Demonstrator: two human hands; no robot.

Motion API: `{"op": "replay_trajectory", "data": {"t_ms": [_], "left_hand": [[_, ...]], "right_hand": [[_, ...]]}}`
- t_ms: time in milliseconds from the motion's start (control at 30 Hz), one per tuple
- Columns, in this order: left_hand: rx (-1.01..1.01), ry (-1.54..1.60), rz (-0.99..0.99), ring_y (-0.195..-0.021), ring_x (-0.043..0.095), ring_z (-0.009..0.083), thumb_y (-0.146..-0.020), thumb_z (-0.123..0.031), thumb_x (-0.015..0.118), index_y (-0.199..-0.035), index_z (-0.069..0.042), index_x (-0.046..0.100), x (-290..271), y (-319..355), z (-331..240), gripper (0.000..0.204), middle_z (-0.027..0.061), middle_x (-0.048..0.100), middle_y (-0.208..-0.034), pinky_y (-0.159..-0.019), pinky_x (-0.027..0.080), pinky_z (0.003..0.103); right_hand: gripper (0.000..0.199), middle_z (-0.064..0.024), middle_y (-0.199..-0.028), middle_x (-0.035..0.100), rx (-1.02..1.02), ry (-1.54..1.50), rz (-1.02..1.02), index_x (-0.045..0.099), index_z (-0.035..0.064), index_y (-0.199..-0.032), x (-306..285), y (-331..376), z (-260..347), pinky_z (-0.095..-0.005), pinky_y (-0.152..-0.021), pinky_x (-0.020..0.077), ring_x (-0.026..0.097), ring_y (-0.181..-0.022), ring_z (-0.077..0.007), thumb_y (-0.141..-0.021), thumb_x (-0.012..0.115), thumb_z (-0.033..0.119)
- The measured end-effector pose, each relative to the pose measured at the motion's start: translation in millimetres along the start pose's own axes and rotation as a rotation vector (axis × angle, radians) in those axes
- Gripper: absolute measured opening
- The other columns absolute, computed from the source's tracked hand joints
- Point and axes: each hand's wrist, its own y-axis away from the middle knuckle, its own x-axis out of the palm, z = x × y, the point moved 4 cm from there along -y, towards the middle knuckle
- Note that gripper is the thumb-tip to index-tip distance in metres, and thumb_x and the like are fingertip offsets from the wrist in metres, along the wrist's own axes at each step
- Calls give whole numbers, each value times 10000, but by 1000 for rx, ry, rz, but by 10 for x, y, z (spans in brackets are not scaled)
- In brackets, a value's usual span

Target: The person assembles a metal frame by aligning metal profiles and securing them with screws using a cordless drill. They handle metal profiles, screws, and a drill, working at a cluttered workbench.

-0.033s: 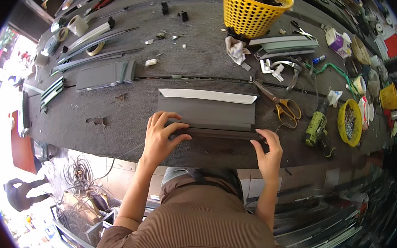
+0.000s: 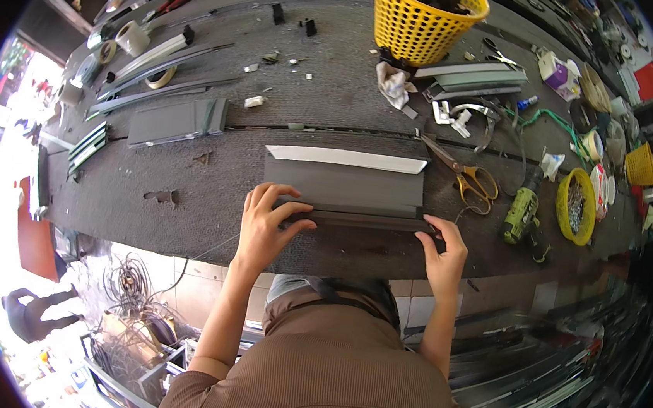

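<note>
While scissors (image 2: 460, 169) lie right of center, the left hand (image 2: 265, 218) and right hand (image 2: 445, 249) pinch 2 ends of a dark strip (image 2: 367, 222) mid-frame. A gray panel (image 2: 343, 186) lies just above it in the frame.

This is a workshop: scissors (image 2: 458, 168) and a green drill (image 2: 523, 206) lie beyond the right grip (image 2: 447, 253).

Bright daylight (image 2: 5, 168) glares at left, beside a dark workbench (image 2: 228, 172) over pale floor tiles (image 2: 196, 290).

Single fisheye view from the head, downward onto the nearby workbench (image 2: 113, 205)
</note>
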Motion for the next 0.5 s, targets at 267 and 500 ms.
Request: {"op": "replay_trajectory", "data": {"t_ms": [267,500], "left_hand": [[-191,-11,-119,-1168,553,330,-662,-391,905,-1244,-121,657,-78,265,261,688,104,578,-1255,-1005,447,464],[-437,-115,-86,-1110,526,347,-816,-224,813,-977,-54,682,-224,689,348,268,137,549,-1195,-964,450,463]], "right_hand": [[411,-87,-1009,689,91,68,54,712,16,-1131,4,45,-135,-367,-829,512,631,-906,-244,-767,873,119],[504,-162,-1116,597,161,279,84,586,-4,-1234,125,174,-171,-435,-905,465,563,-1000,-312,-833,833,175]]}}
